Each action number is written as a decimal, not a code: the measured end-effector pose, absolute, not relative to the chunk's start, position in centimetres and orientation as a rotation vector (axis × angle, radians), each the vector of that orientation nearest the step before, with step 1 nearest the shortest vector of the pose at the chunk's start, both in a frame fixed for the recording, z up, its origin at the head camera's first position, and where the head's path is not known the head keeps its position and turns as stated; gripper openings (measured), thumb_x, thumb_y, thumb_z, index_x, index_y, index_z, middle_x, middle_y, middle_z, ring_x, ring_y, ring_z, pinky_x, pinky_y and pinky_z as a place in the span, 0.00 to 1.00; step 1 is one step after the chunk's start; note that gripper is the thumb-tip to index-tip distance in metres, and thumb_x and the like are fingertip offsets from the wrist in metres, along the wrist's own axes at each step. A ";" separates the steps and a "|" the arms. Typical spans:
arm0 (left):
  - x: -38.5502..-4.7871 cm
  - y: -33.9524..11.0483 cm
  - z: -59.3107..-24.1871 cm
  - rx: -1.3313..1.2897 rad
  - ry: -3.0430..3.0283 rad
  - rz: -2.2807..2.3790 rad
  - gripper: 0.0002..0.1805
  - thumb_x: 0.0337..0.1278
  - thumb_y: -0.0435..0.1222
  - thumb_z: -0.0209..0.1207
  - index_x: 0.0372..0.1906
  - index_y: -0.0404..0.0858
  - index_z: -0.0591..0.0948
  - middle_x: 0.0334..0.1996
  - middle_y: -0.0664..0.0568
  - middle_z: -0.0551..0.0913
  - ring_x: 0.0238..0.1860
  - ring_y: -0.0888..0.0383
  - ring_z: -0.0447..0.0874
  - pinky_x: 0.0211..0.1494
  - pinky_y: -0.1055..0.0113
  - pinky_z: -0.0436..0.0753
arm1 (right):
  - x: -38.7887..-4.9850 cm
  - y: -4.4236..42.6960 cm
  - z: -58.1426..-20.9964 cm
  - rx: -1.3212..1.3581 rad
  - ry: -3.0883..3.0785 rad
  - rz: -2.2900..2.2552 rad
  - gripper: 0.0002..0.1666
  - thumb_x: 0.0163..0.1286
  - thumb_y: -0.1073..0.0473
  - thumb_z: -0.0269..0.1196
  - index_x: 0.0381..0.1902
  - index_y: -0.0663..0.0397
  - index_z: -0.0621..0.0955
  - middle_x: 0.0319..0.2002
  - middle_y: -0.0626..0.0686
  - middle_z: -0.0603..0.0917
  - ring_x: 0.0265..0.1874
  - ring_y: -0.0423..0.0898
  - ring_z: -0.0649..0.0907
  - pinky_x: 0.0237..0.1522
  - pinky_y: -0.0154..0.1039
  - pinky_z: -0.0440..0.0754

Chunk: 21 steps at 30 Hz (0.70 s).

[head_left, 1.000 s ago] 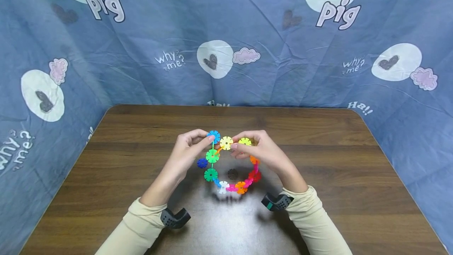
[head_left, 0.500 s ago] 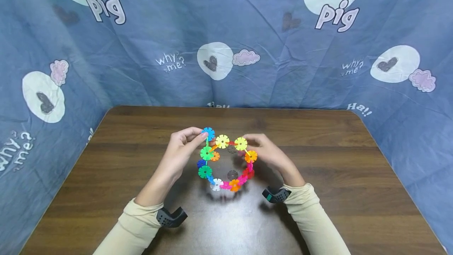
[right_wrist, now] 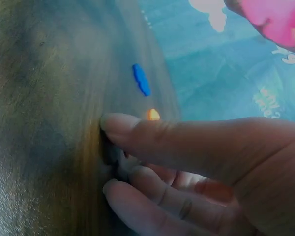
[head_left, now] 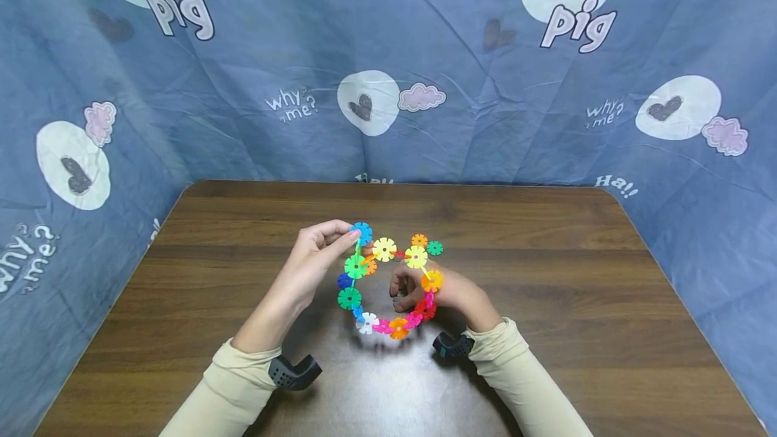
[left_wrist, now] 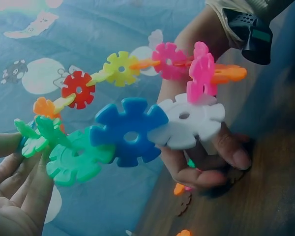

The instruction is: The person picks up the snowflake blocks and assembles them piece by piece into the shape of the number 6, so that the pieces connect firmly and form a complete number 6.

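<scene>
A ring of linked, notched snowflake discs in many colours [head_left: 355,266] is held up above the table. My left hand [head_left: 322,248] pinches its upper left part at a blue disc [head_left: 362,233]. My right hand [head_left: 449,285] reaches down behind the ring's right side to the tabletop, partly hidden by the yellow and orange discs. Its thumb and fingers curl round a dark brown snowflake disc [right_wrist: 110,153], mostly in shadow in the right wrist view. In the left wrist view, a white disc [left_wrist: 189,120] of the ring passes in front of the right hand.
Loose discs lie on the wooden table [head_left: 546,255]: an orange one [head_left: 419,240] and a green one [head_left: 434,247] beyond the ring, a dark blue one [head_left: 345,280] to its left. Another brown disc [left_wrist: 184,203] shows in the left wrist view. A blue printed curtain [head_left: 473,127] hangs behind.
My right hand has let go of the ring's upper right part and moved down to the brown disc on the table. The left hand still holds the ring, a little further left.
</scene>
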<state>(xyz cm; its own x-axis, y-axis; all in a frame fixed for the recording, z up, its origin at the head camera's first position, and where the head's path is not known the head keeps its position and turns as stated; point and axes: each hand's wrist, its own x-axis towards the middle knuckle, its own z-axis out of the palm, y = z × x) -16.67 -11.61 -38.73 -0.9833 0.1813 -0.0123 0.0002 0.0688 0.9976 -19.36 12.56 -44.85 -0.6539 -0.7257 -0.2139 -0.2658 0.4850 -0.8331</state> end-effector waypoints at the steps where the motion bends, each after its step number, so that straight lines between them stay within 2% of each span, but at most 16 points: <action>1: -16.7 -11.6 -38.8 0.191 2.196 2.039 0.10 0.74 0.38 0.60 0.44 0.34 0.84 0.31 0.64 0.89 0.39 0.64 0.86 0.55 0.65 0.84 | -19.3 12.6 -44.8 -0.817 2.165 -1.119 0.13 0.62 0.66 0.73 0.39 0.67 0.80 0.28 0.59 0.84 0.24 0.38 0.78 0.31 0.30 0.78; 4: -16.6 -11.6 -38.8 0.202 2.202 2.014 0.11 0.74 0.39 0.60 0.44 0.33 0.84 0.31 0.64 0.88 0.39 0.64 0.84 0.53 0.66 0.83 | -19.3 12.9 -44.7 -0.751 2.132 -1.222 0.14 0.59 0.69 0.72 0.39 0.71 0.80 0.32 0.64 0.84 0.25 0.39 0.78 0.31 0.31 0.80; 7: -16.6 -11.6 -38.8 0.215 2.198 2.004 0.11 0.74 0.38 0.60 0.45 0.32 0.83 0.31 0.64 0.86 0.38 0.64 0.82 0.51 0.68 0.82 | -19.4 13.3 -44.4 -0.741 2.296 -1.145 0.15 0.55 0.66 0.76 0.36 0.66 0.82 0.31 0.58 0.84 0.26 0.38 0.76 0.31 0.31 0.79; 10: -16.5 -11.6 -38.8 0.224 2.185 2.003 0.12 0.74 0.38 0.59 0.46 0.32 0.83 0.32 0.64 0.87 0.38 0.64 0.82 0.51 0.68 0.82 | -19.6 13.6 -44.1 -0.799 2.477 -0.920 0.11 0.53 0.61 0.78 0.30 0.58 0.84 0.27 0.50 0.85 0.26 0.35 0.74 0.31 0.29 0.76; 13: -16.5 -11.6 -38.7 0.235 2.170 2.000 0.12 0.74 0.38 0.59 0.47 0.32 0.83 0.33 0.64 0.87 0.39 0.63 0.82 0.51 0.67 0.82 | -19.8 13.6 -43.8 -0.837 2.531 -0.784 0.11 0.53 0.59 0.78 0.25 0.56 0.84 0.23 0.48 0.83 0.24 0.37 0.74 0.29 0.31 0.75; 15: -16.4 -11.6 -38.7 0.243 2.161 2.000 0.12 0.74 0.38 0.59 0.47 0.31 0.83 0.33 0.64 0.87 0.38 0.63 0.82 0.51 0.67 0.82 | -19.9 13.6 -43.6 -0.808 2.580 -0.692 0.13 0.56 0.60 0.76 0.22 0.56 0.81 0.22 0.49 0.79 0.25 0.39 0.73 0.29 0.33 0.74; 18: -16.4 -11.6 -38.6 0.242 2.152 2.008 0.12 0.74 0.38 0.59 0.47 0.32 0.83 0.32 0.64 0.88 0.38 0.63 0.82 0.51 0.67 0.82 | -19.8 13.8 -43.3 -0.714 2.647 -0.594 0.18 0.59 0.69 0.70 0.19 0.53 0.72 0.22 0.48 0.68 0.26 0.43 0.69 0.28 0.35 0.69; 21: -16.5 -11.6 -38.6 0.241 2.142 2.015 0.11 0.74 0.38 0.59 0.46 0.33 0.84 0.33 0.64 0.88 0.39 0.63 0.83 0.52 0.67 0.82 | -19.7 14.0 -43.2 -0.683 2.608 -0.657 0.17 0.59 0.73 0.67 0.19 0.54 0.72 0.21 0.47 0.67 0.24 0.42 0.69 0.27 0.33 0.68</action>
<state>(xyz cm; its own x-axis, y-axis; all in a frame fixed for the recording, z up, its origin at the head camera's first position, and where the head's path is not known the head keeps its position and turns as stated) -16.47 -11.60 -38.65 -0.9685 0.2475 -0.0271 -0.0120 0.0623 0.9980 -19.71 13.98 -43.21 -0.8164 -0.5320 -0.2248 -0.3621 0.7748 -0.5183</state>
